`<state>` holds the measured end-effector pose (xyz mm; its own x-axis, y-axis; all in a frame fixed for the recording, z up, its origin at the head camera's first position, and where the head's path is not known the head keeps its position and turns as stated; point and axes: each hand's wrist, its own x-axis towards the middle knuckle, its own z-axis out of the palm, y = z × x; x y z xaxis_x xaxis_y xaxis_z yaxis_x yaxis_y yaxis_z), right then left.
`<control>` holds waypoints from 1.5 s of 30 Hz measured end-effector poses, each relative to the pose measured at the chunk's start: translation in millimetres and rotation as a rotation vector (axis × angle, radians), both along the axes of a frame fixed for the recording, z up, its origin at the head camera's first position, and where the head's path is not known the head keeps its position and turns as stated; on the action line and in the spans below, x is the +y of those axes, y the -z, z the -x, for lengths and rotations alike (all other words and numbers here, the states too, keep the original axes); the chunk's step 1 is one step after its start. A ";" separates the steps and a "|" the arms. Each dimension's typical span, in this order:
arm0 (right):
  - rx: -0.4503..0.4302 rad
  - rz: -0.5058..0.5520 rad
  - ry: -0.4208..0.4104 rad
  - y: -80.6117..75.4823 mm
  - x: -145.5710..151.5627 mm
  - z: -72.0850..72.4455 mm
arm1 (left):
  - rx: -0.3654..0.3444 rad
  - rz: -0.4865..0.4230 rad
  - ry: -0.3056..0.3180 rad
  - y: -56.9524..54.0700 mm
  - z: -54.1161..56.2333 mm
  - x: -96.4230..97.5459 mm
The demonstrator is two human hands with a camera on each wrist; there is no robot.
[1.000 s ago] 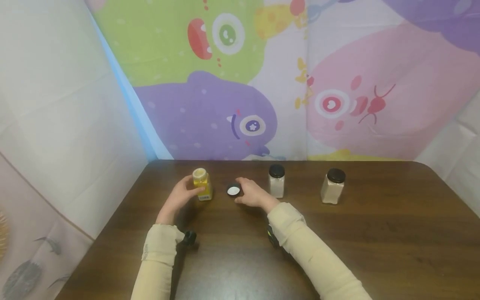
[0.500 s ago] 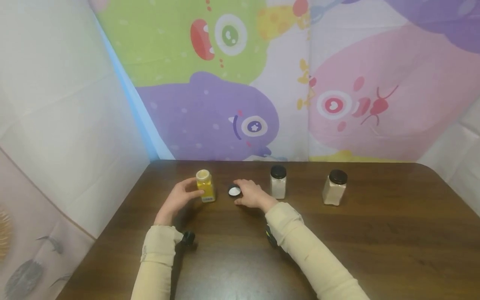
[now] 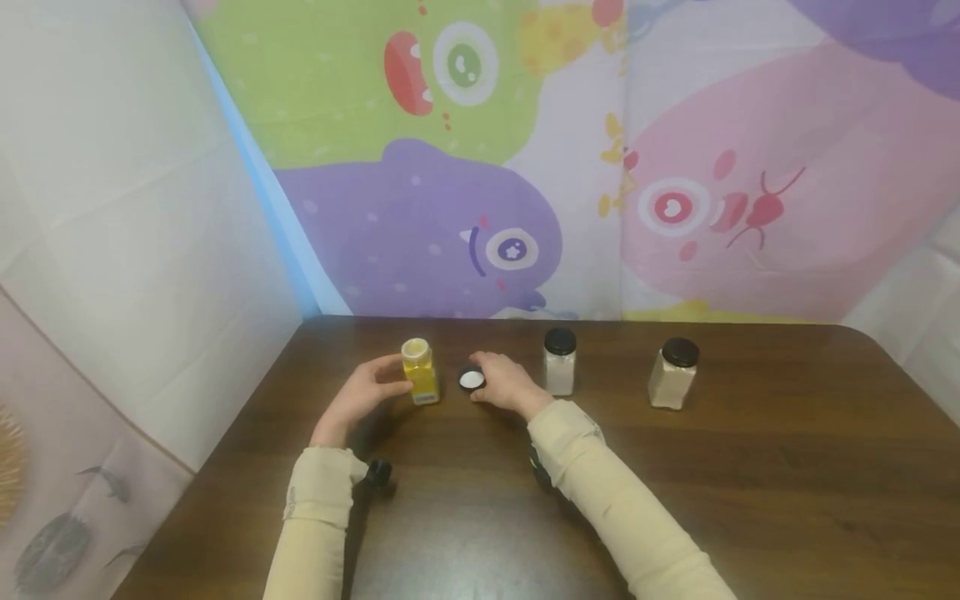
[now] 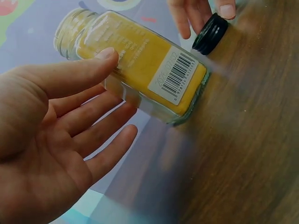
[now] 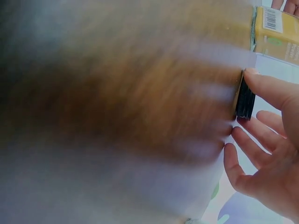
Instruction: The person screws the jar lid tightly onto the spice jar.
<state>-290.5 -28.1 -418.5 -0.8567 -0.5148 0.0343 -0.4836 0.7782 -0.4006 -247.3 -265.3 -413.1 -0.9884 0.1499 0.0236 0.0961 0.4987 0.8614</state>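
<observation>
An uncapped glass jar of yellow powder (image 3: pixel 421 379) stands upright on the table, its barcode label showing in the left wrist view. My left hand (image 3: pixel 363 393) is at the jar's left side, fingers fairly straight. In the left wrist view its thumb (image 4: pixel 79 72) overlaps the glass, and the other fingers extend behind and below. To the jar's right lies a black screw lid (image 3: pixel 471 380), its white inside facing up. My right hand (image 3: pixel 506 384) pinches the lid's rim between thumb (image 5: pixel 268 88) and a fingertip, the other fingers spread loosely.
Two black-capped square jars of pale powder stand to the right, the nearer jar (image 3: pixel 559 371) close behind my right hand and the farther jar (image 3: pixel 671 382) beyond it. The dark wooden table (image 3: pixel 787 483) meets a cartoon-printed cloth (image 3: pixel 420 225) at its back edge.
The yellow jar has shifted slightly right, and my left hand's thumb now overlaps it less. My right hand and the lid have stayed nearly in place. The head view has drifted a little.
</observation>
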 end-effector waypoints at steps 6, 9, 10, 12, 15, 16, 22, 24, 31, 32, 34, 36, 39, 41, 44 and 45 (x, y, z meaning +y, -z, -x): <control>0.005 -0.034 0.040 -0.3 -0.2 -1.4 | -0.009 0.002 -0.016 3.6 0.9 1.8; 0.018 -0.037 0.045 0.9 -0.7 -1.0 | -0.014 0.012 -0.022 4.4 0.6 3.2; 0.023 -0.036 0.046 1.5 -0.8 -0.6 | -0.017 0.016 -0.027 4.6 0.7 3.8; 0.032 -0.033 0.049 2.5 -0.9 0.2 | -0.017 0.020 -0.023 5.3 1.6 4.8; 0.034 -0.024 0.055 3.6 0.0 1.2 | -0.017 0.024 -0.024 6.4 2.5 6.8; 0.034 -0.018 0.056 4.1 0.5 1.8 | -0.012 0.020 -0.023 6.9 3.0 7.5; 0.029 0.073 0.050 4.5 3.8 5.3 | -0.001 0.010 -0.034 6.6 4.2 12.1; 0.015 0.114 0.051 3.7 4.4 6.1 | 0.005 0.011 -0.029 5.9 4.5 12.9; -0.054 0.206 0.058 -1.2 7.7 5.6 | 0.019 -0.013 -0.020 6.4 6.6 15.2; -0.056 0.221 0.053 -2.1 8.1 5.3 | 0.019 -0.017 -0.018 6.8 6.8 15.6; -0.056 0.257 0.037 -4.4 8.8 4.9 | 0.018 -0.020 -0.017 7.5 7.1 16.6; -0.053 0.297 0.021 -7.1 9.3 4.1 | 0.017 -0.025 -0.019 7.8 7.1 17.7; -0.051 0.335 0.010 -11.0 10.2 2.9 | 0.013 -0.035 -0.024 7.6 6.6 19.8; -0.048 0.362 0.011 -13.5 11.0 2.4 | 0.012 -0.041 -0.024 7.6 6.6 21.0; -0.034 0.389 0.001 -15.9 12.7 2.5 | 0.004 -0.054 -0.022 7.7 6.9 22.6; -0.027 0.395 -0.004 -16.6 13.3 2.6 | 0.001 -0.057 -0.022 7.7 7.0 23.1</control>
